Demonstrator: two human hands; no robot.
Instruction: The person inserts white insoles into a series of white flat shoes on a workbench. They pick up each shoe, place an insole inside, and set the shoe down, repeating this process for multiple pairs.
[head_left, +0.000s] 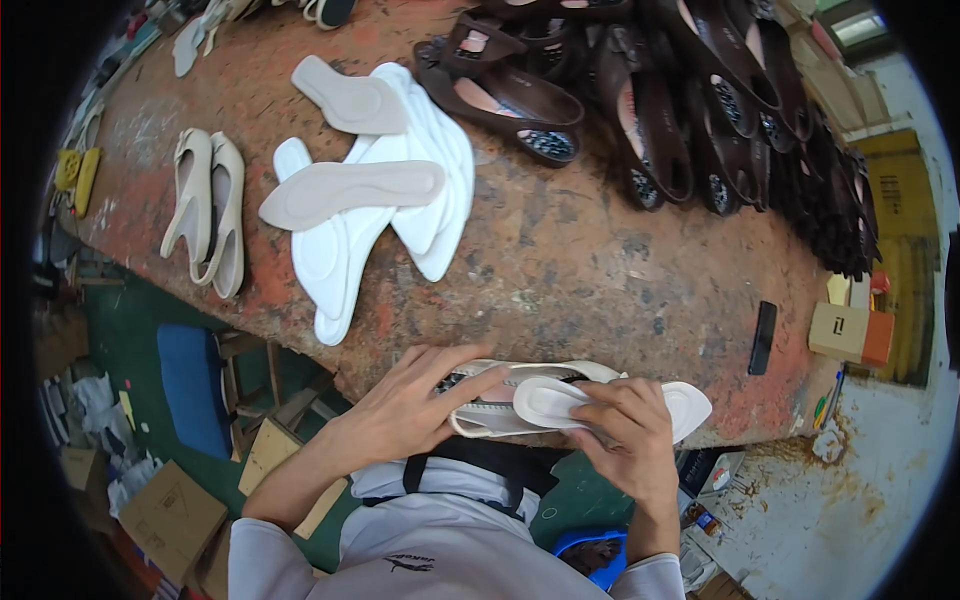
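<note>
At the near edge of the worktable lies a cream slingback shoe (480, 424), its toe pointing right. My left hand (420, 401) rests over its heel end, fingers curled on the rim. A white insole (541, 403) is pinched in my right hand (626, 427), its rounded end above the shoe's opening and its pointed end (688, 411) out past the right side of the hand. The shoe's toe is partly hidden by that hand. Farther up the table are a pile of white insoles (442, 240) with greyish insoles (352, 195) on top, and a pair of cream shoes (193, 199) to the left.
Many dark brown shoes (555, 112) are heaped along the far right. A black phone (762, 337) and a small carton (836, 332) lie near the right edge. Yellow tape dispenser-like objects (69, 171) sit far left. A blue-backed chair (193, 390) and cardboard boxes (174, 517) stand below.
</note>
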